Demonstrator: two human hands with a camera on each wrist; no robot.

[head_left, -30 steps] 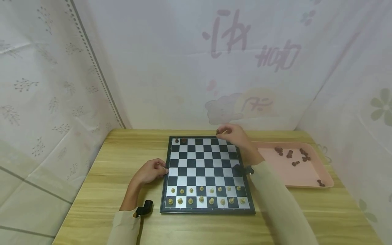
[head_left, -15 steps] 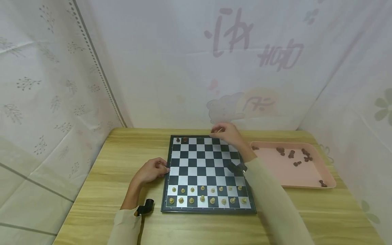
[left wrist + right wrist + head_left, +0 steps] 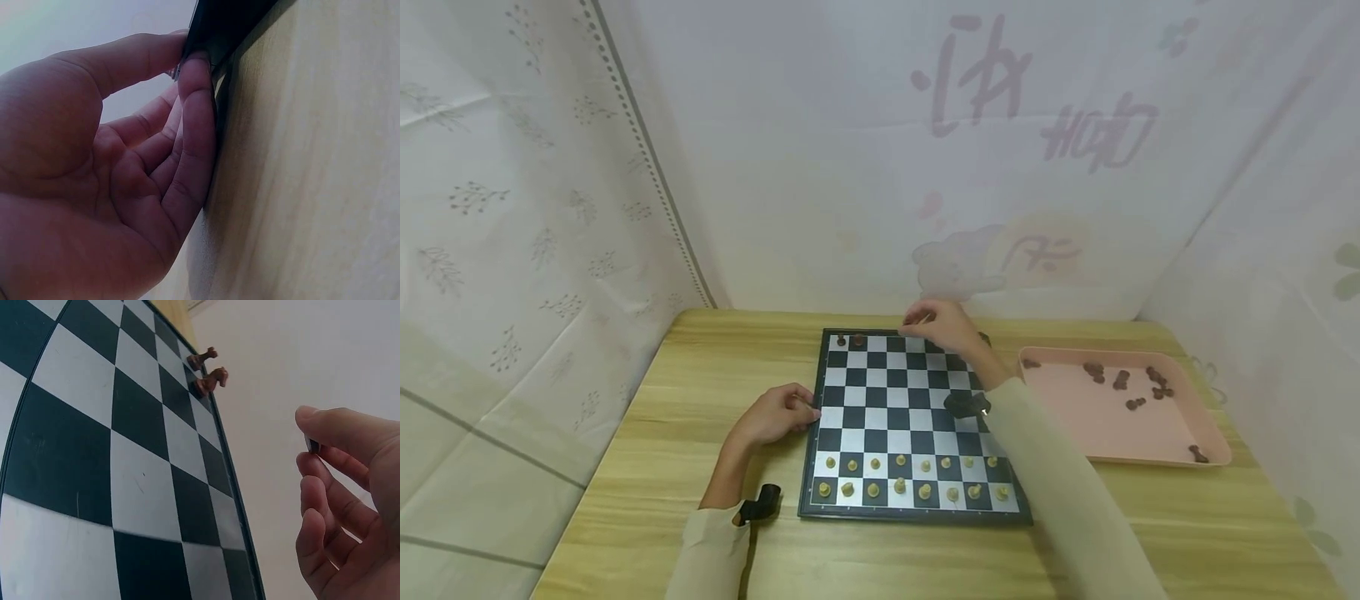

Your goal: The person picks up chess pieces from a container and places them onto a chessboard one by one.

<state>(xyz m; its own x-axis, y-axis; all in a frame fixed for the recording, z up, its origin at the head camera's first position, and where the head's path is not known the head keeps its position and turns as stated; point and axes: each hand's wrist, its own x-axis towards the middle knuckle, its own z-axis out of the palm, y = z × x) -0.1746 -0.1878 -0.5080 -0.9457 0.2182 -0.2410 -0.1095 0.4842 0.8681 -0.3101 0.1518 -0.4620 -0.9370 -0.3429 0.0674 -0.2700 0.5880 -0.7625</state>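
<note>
In the head view, a flat checkered board (image 3: 897,419) lies on a grained wooden table (image 3: 700,375) beside a smooth pink tray (image 3: 1097,417). Left wrist: the left hand (image 3: 119,169) pinches the board's edge. Right wrist: the right hand (image 3: 356,509) pinches a small dark piece (image 3: 313,445), mostly hidden, near the board's far side.

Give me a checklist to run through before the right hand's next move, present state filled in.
1. Chessboard steadied: ok, the left hand pinches its left edge.
2. Held piece gripped: ok, the right hand has it between thumb and fingertip.
3. Held piece set down: not ok, it is in the fingers, clear of the board.
4. Light pieces standing: ok, two near rows of eight.
5. Dark pieces out of the pink tray: not ok, several lie there.
6. Far right corner square: cannot tell, the right forearm largely blocks it.
</note>
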